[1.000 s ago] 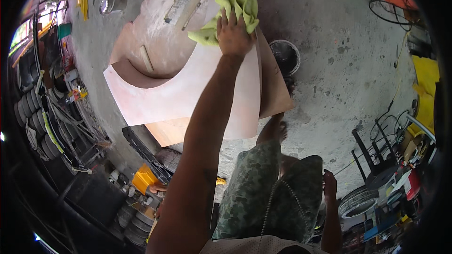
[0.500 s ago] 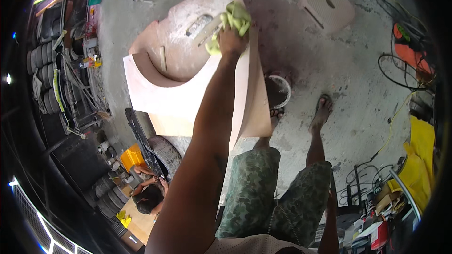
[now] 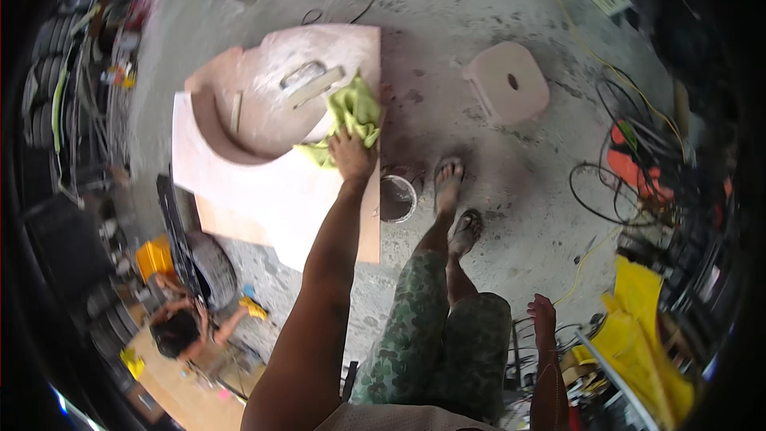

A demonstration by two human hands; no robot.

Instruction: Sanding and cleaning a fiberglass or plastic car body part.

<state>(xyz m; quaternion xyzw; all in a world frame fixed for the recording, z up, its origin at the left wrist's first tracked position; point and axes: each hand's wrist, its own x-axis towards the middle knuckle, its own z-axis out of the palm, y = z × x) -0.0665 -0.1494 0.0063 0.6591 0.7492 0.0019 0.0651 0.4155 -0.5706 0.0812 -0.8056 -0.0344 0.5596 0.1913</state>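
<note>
My left hand (image 3: 351, 156) is closed over a crumpled yellow-green cloth (image 3: 357, 108), pressing it on the right edge of a pale pinkish panel (image 3: 263, 140) with a deep curved recess. The panel rests on a light wooden board (image 3: 231, 221). Just beyond the cloth lie an off-white block (image 3: 317, 86) and a small oblong item (image 3: 302, 74) whose kind I cannot make out. A thin strip (image 3: 236, 112) lies inside the recess. My right hand (image 3: 543, 315) hangs low beside my leg, touching nothing, its fingers loosely apart.
A bucket (image 3: 415, 198) of dark liquid stands between the panel and my feet. To the right are a pale plastic stool (image 3: 508, 80), black cables (image 3: 590, 195) and yellow sheeting (image 3: 638, 335). Another person (image 3: 177, 331) sits at lower left near a tyre (image 3: 214, 267).
The cloth and my left hand have slid toward me along the panel's edge. My right hand has risen into clearer view. My feet have come closer together, and the whole view has shifted.
</note>
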